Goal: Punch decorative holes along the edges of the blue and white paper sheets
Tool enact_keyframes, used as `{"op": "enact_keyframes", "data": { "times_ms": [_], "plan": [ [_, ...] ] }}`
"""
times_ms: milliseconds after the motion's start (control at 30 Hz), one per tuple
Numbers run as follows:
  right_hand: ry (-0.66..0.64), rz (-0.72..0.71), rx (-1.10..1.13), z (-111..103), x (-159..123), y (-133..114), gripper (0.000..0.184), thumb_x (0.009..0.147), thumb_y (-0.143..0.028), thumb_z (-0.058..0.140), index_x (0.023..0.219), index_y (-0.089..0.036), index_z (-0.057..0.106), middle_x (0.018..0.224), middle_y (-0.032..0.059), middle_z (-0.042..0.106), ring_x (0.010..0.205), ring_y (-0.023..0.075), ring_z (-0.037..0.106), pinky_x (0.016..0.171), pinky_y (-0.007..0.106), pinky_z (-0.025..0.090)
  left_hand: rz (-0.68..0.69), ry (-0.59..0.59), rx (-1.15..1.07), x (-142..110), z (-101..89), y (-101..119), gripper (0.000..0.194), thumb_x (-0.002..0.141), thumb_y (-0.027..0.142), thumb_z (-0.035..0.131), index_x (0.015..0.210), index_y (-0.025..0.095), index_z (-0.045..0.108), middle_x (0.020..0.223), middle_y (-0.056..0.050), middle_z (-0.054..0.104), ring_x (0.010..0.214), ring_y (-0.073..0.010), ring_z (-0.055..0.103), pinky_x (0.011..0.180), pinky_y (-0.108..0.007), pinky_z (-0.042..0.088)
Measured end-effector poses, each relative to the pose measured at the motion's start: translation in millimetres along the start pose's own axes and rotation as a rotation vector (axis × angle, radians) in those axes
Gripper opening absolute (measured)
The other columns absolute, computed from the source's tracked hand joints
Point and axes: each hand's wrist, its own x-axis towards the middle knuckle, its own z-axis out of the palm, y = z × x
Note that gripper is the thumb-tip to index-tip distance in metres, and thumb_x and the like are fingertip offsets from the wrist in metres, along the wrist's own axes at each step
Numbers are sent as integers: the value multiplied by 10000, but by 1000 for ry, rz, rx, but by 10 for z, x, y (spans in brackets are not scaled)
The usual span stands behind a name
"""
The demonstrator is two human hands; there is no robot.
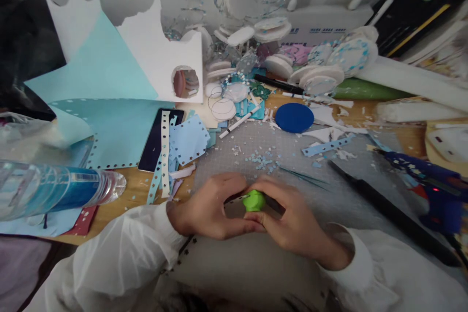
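Note:
A small bright green object (254, 200), probably a craft punch, sits between both my hands over a grey cutting mat (300, 165). My left hand (208, 207) curls round its left side, thumb and fingers closed toward it. From the right, my right hand (292, 217) pinches it with closed fingers. Something thin and pale lies under the green piece, mostly hidden by my fingers. Both arms wear white sleeves.
Light blue punched paper sheets (109, 122), a dark phone (157, 141), a white marker (237, 123) and a blue disc (294, 117) lie beyond the mat. A plastic bottle (54, 187) lies left. A blue glue gun (431, 185) and black ruler (383, 207) sit right. Foam discs crowd the back.

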Motion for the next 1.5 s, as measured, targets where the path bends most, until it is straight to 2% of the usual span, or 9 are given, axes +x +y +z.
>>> {"op": "enact_keyframes", "data": {
  "times_ms": [167,367,500,567,733,900,1100,1333,1500],
  "plan": [
    [14,-7,-9,-13,9,38,118,781,-164,655,878,-199,597,818,13,580,767,167,539,673,280,434,-42,28,-52,12,-1,2,378,705,424,754,677,151,495,630,46,421,582,-99,380,532,-237,296],
    [13,-24,-1,-79,55,52,184,812,-233,671,982,-203,607,937,38,604,883,186,564,779,304,456,-200,-19,-124,10,-91,22,438,685,474,760,883,133,570,771,9,553,677,-122,487,589,-225,394],
    [22,-40,22,-154,44,50,261,822,-323,674,1047,-210,604,965,49,603,910,195,573,808,317,472,-222,-49,-102,-27,-147,-6,242,826,377,641,842,142,590,678,36,515,596,-91,436,533,-199,347],
    [61,-16,44,-194,36,67,273,828,-368,664,1056,-228,608,984,54,605,930,203,583,817,324,487,-212,-51,-94,-44,-155,-26,198,872,327,579,804,141,593,674,25,531,601,-92,457,539,-199,351],
    [197,99,127,-252,86,156,263,847,-421,624,1044,-247,614,1034,56,640,980,212,609,853,330,513,-288,-39,-105,-70,-154,-63,201,863,348,594,854,148,619,731,9,585,641,-103,509,549,-197,377],
    [183,168,191,-274,159,189,291,911,-496,487,989,-262,642,1000,42,680,985,220,629,870,362,524,-342,-28,-83,-77,-145,-77,257,893,360,551,789,143,642,675,16,550,621,-99,470,519,-194,343],
    [207,164,289,-279,129,140,353,842,-471,619,1140,-284,588,1084,48,658,991,199,645,845,319,549,-315,23,-109,-56,-134,-54,275,912,333,528,777,129,652,688,2,589,638,-102,507,528,-194,365],
    [138,159,349,-247,102,168,484,849,-364,638,1290,-277,458,1180,76,646,1140,206,600,955,378,512,-258,38,-80,-55,-133,-46,236,917,287,528,784,136,650,712,-1,615,640,-98,529,553,-199,384],
    [149,153,376,-268,111,143,298,831,-341,663,1104,-259,577,1116,60,664,1077,197,620,926,350,518,-241,58,-72,-53,-130,-39,231,914,275,530,768,135,642,706,-2,613,635,-99,532,572,-203,391]
  ]
}}
